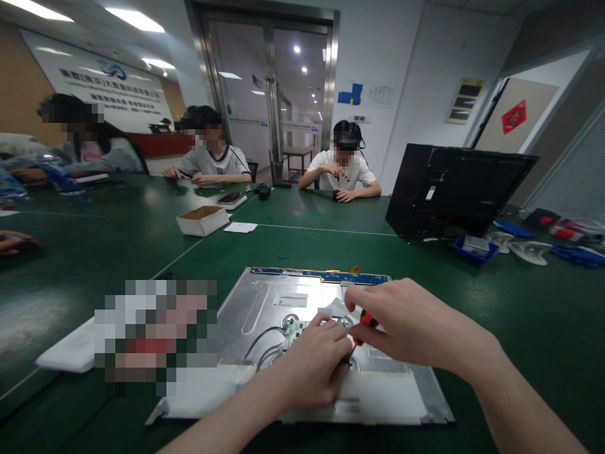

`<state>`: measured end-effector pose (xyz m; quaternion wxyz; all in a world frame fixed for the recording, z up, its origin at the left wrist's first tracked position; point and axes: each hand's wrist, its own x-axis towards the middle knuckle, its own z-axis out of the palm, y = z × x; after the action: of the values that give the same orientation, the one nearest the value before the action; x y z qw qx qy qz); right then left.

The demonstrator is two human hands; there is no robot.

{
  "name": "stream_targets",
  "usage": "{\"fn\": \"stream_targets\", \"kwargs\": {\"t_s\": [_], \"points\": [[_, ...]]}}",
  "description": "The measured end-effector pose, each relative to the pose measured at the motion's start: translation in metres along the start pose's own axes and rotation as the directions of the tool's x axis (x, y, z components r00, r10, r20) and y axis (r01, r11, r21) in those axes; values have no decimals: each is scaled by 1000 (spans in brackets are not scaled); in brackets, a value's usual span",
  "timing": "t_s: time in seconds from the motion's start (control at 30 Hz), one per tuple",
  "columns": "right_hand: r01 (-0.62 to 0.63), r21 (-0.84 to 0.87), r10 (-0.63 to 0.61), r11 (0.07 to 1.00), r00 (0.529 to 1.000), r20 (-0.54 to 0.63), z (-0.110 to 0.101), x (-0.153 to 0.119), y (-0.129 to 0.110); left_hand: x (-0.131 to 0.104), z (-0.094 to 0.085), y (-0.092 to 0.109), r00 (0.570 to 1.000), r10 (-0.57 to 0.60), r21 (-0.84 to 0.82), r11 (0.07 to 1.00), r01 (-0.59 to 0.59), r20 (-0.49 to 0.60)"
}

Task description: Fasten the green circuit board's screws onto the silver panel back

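Observation:
A silver metal display panel (269,296) lies back-up on the green table (520,315) in front of me, with a blue strip along its far edge and black wires near a small green circuit board (297,328). My left hand (314,369) rests curled on the panel beside that board, fingers closed; what it grips is hidden. My right hand (406,325) is shut on a small orange-handled screwdriver (366,323), its tip pointing down at the panel just by my left fingers.
A black monitor shell (454,189) stands at the right, a blue parts tray (475,247) beside it. A white box (203,219) and papers lie further back. Three people sit along the table's far side. A white pad (70,350) lies left of the panel.

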<state>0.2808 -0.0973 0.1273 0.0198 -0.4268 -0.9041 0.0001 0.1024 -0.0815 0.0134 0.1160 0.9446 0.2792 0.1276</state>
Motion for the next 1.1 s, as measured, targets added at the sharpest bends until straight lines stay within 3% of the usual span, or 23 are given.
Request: {"fn": "stream_targets", "kwargs": {"t_s": [0.3, 0.6, 0.77, 0.97, 1.1], "points": [[106, 130, -108, 986, 994, 12, -7, -6, -4, 0, 7, -4, 999, 37, 9, 999, -37, -12], [-50, -18, 50, 999, 998, 28, -3, 2, -3, 0, 1, -2, 1000, 21, -39, 999, -22, -18], [-3, -27, 3, 1000, 1000, 5, -2, 0, -4, 0, 4, -4, 999, 31, -9, 999, -31, -15], [104, 112, -105, 988, 995, -4, -7, -6, -4, 0, 7, -5, 999, 46, -2, 999, -46, -22], [50, 66, -51, 997, 999, 5, -5, -3, -4, 0, 6, -3, 999, 23, -5, 1000, -23, -29]]}}
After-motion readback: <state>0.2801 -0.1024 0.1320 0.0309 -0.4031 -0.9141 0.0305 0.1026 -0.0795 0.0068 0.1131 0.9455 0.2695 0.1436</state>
